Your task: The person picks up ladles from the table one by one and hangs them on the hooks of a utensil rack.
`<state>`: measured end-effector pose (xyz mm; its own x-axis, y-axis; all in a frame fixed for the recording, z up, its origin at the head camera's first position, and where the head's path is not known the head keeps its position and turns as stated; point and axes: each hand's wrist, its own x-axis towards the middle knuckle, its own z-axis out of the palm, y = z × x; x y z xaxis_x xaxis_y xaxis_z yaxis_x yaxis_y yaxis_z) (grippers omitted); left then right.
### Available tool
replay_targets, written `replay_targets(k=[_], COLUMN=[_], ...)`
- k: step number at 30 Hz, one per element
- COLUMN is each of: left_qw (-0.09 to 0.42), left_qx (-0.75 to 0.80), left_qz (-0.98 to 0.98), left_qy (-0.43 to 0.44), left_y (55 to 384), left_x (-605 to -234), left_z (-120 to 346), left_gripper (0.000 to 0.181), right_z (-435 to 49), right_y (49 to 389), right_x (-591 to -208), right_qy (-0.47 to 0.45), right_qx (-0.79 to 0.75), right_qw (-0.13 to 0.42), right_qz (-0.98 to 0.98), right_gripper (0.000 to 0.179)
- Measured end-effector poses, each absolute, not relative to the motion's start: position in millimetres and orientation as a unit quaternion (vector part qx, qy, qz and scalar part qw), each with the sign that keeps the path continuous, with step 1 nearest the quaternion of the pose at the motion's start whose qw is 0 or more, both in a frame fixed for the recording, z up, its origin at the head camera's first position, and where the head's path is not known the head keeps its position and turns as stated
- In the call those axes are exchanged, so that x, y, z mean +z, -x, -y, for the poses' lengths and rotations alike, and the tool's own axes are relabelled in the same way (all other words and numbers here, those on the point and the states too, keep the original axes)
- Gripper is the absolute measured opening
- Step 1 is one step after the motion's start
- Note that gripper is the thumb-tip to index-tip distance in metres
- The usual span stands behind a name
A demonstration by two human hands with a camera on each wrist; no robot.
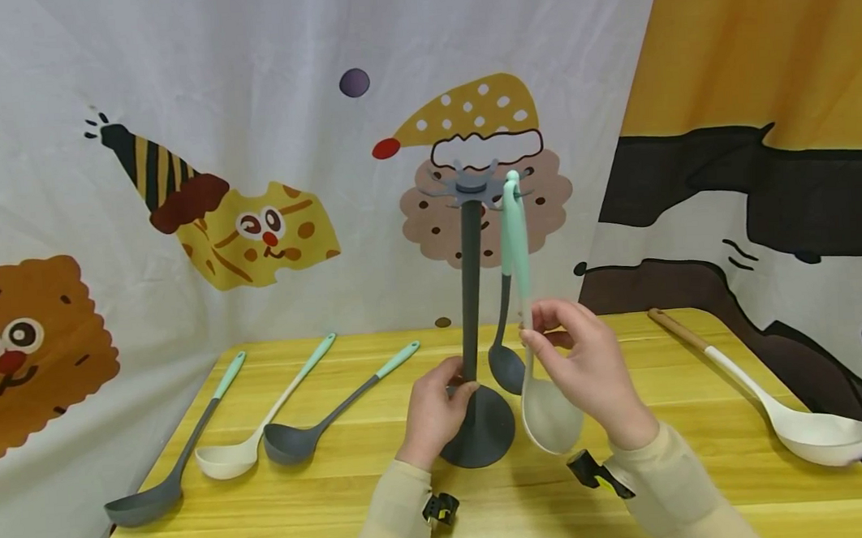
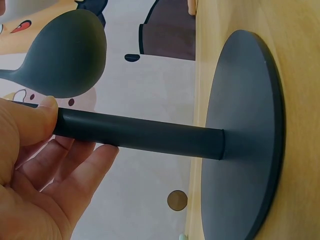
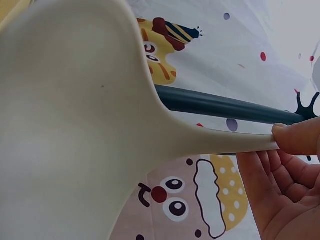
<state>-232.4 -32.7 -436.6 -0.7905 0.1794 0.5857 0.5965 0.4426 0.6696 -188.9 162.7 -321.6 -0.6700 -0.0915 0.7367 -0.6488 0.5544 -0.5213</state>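
Observation:
A dark grey utensil stand (image 1: 472,299) with a round base and a ring of hooks (image 1: 471,187) stands upright on the table. My left hand (image 1: 436,407) grips its post low down, thumb and fingers around it. With my right hand (image 1: 590,366) I pinch the handle of a cream ladle (image 3: 65,115), bowl downward. Its mint handle end reaches the hooks; whether the hole is over a hook I cannot tell. Just behind it a grey ladle (image 1: 508,369) with a mint handle hangs from the stand, its bowl (image 2: 75,55) also showing in the left wrist view.
Left on the wooden table (image 1: 326,502) lie a grey ladle (image 1: 147,503), a cream ladle (image 1: 225,461) and another grey ladle (image 1: 291,444), all mint-handled. A white ladle (image 1: 820,435) with a wooden handle end lies at the right. A printed curtain (image 1: 274,58) hangs behind.

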Motion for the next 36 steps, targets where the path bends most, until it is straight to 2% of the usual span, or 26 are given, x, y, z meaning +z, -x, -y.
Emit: replay_targets(k=[15,36], left_qw=[0.219,0.218], left_qx=[-0.467,-0.464], left_qz=[0.824,0.827], left_qy=[0.234,0.232], left_y=[232.4,232.7], left_x=[-434.5,-434.7], left_z=[32.5,32.4], left_gripper=[0.023,0.022], right_z=[-158.2,-160.0], right_y=[187.4,192.4], right_x=[-322.0,-327.7], right_qy=[-0.241,-0.278], right_qx=[0.453,0.473], right_qw=[0.292,0.258], right_qz=[0.807,0.795], right_gripper=[0.024,0.027])
